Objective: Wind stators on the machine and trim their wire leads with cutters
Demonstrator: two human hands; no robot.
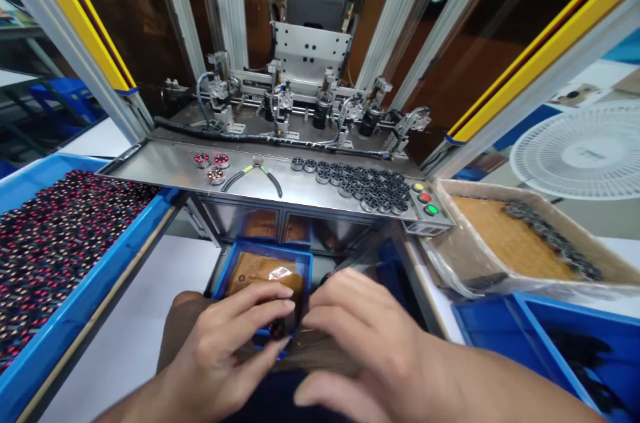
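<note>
My left hand [240, 336] pinches a small dark round part [277, 328] with copper-coloured bits between thumb and fingers. Most of that part is hidden by the fingers. To its right, my right hand [357, 336] is open, thumb apart from the curved fingers, and no object shows in it. Below and beyond both hands lies a blue tray [309, 269] with a brown sheet inside. On the metal shelf ahead sit three silver-rimmed wound parts [216, 175], two with red tops and one copper-coloured. Beside them lie pliers [257, 169] with black and yellow handles, spread apart.
Many black ring-shaped parts [350, 181] cover the shelf's right half, beside a button box [425, 199]. A blue bin [125, 236] of red and copper wound parts stands left. Right are a lined carton [505, 236], blue bins [525, 316] and a fan [585, 149]. Machine fixtures [283, 103] stand behind.
</note>
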